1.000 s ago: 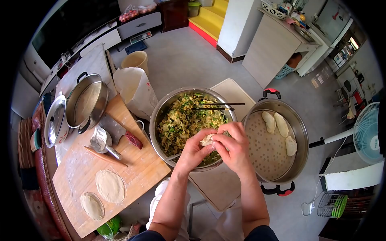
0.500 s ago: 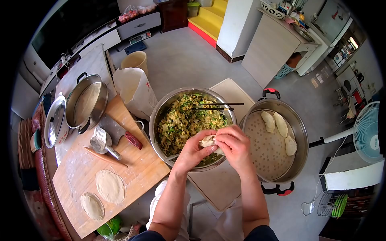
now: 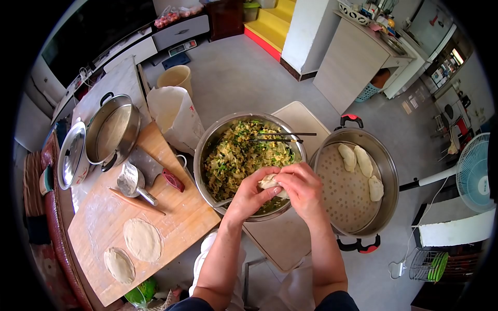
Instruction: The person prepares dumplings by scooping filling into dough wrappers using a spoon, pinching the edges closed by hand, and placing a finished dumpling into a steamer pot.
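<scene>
Between my fingers is a partly folded dumpling (image 3: 268, 181), held above the near side of a metal bowl (image 3: 199, 179). My left hand (image 3: 251, 193) grips its left side, thumb on top. With fingertips pinched on the dough edge, my right hand (image 3: 302, 189) holds the other side; part of the dumpling is hidden behind the fingers. Chopped vegetable filling (image 3: 244, 158) fills much of the bowl, and dark chopsticks (image 3: 282, 137) lie across its right rim. To the right, a steamer pot (image 3: 391, 202) contains three finished dumplings (image 3: 364, 161) on its perforated base.
On the left, a wooden board (image 3: 192, 220) bears dough wrappers (image 3: 142, 240), a rolling pin (image 3: 136, 201), a metal scoop (image 3: 130, 180) and a cleaver with a red handle (image 3: 173, 180). Behind it stand a pan (image 3: 132, 124) and a lid (image 3: 71, 155). A fan (image 3: 473, 171) is at far right.
My fingers have shifted very slightly on the dough, with both hands staying over the bowl. The whole view has moved by a few pixels; other objects remain in place.
</scene>
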Motion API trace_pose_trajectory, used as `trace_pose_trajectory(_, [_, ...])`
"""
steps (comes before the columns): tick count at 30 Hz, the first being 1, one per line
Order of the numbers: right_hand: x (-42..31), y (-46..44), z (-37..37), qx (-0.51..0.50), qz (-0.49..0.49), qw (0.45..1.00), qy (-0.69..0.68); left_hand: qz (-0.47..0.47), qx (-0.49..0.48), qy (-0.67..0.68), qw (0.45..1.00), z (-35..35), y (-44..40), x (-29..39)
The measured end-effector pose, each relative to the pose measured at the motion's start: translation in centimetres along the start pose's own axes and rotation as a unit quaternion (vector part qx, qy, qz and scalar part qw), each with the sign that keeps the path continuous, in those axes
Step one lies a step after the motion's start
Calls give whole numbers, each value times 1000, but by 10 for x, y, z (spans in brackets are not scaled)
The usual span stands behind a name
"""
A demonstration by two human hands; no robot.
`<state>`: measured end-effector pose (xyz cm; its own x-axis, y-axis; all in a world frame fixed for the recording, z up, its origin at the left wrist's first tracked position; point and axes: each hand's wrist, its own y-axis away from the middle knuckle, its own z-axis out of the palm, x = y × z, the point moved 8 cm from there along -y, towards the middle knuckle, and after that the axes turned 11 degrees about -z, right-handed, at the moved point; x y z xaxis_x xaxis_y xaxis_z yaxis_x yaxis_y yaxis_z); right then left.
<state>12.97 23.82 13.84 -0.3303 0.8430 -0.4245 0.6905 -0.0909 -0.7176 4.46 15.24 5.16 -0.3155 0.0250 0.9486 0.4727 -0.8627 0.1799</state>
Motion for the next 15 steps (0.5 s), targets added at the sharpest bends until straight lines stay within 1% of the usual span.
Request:
trace_pose_trajectory(3, [-1,-1,3,-19,15,1000,5,1,9,-17,1000,0,0,1])
trace_pose_trajectory(6, [-4,-3,4,-23,8,999,22,3,22,-24,999,-2,0,1])
trace_pose_trajectory(9, [-3,-3,4,-30,30,999,-15,4,22,-32,999,-3,-1,-1])
trace_pose_trajectory(12, [7,3,6,-16,41,998,-35,6,13,-21,1000,1,-1,0])
trace_pose_trajectory(15, [8,5,7,6,31,999,-32,-4,13,-16,1000,1,-2,-1])
